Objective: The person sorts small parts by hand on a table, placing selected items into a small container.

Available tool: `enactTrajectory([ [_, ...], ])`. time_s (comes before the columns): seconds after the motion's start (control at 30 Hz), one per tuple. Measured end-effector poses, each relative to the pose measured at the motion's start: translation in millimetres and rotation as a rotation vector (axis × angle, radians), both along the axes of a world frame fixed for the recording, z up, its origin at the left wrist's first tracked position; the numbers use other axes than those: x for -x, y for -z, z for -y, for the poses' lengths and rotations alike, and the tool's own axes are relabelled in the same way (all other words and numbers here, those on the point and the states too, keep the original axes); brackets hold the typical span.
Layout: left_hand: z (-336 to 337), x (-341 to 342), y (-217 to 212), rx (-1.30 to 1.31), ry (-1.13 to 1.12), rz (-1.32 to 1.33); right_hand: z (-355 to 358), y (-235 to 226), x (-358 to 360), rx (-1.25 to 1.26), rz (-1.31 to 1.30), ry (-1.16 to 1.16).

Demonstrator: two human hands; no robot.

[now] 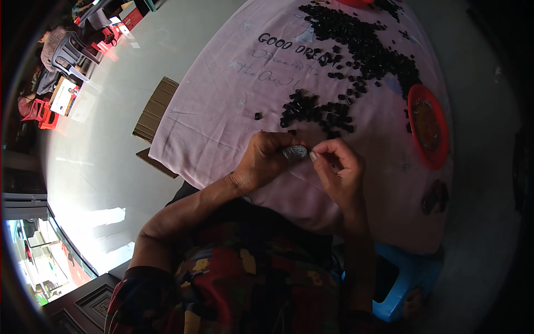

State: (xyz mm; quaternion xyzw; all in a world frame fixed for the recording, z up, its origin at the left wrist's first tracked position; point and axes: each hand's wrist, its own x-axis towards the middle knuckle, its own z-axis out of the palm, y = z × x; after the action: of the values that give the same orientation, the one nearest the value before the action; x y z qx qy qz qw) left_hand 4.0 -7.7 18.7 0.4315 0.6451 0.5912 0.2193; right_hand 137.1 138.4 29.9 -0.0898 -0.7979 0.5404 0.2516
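My left hand (266, 161) and my right hand (339, 170) meet over the near edge of a pink cloth (222, 111). Between their fingertips they pinch a small grey object (295, 152); my left hand cups it and my right thumb and forefinger touch its right side. Just beyond my hands lies a cluster of small black pieces (317, 111). A larger spread of the same black pieces (361, 44) runs toward the far side of the cloth.
A red shallow dish (427, 127) sits at the cloth's right side. A few dark pieces (435, 196) lie near the right front edge. Flat cardboard (156, 108) lies on the pale floor at left. A blue plastic stool (409, 278) stands at lower right. Chairs and boxes stand far left.
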Motion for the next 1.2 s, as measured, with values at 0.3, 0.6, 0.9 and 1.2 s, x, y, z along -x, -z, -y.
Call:
enactTrajectory([
  [0.3,-11.8,7.3,-24.7,0.164,0.089,0.031,-14.3,-0.1,-6.6,-0.338,-0.008,0.062],
  [0.6,-141.7,75.7,-10.4,0.064,-0.041,-0.524,-46.8,4.7,-14.7,0.187,-0.207,0.37],
  [0.9,-161.2,74.8,20.1,0.135,0.1,-0.726,-38.6,-6.2,-18.0,0.296,-0.151,0.434],
  [1.2,-122.1,69.7,-22.7,0.175,0.133,-0.109,-39.6,-13.7,-19.3,0.317,-0.018,0.419],
])
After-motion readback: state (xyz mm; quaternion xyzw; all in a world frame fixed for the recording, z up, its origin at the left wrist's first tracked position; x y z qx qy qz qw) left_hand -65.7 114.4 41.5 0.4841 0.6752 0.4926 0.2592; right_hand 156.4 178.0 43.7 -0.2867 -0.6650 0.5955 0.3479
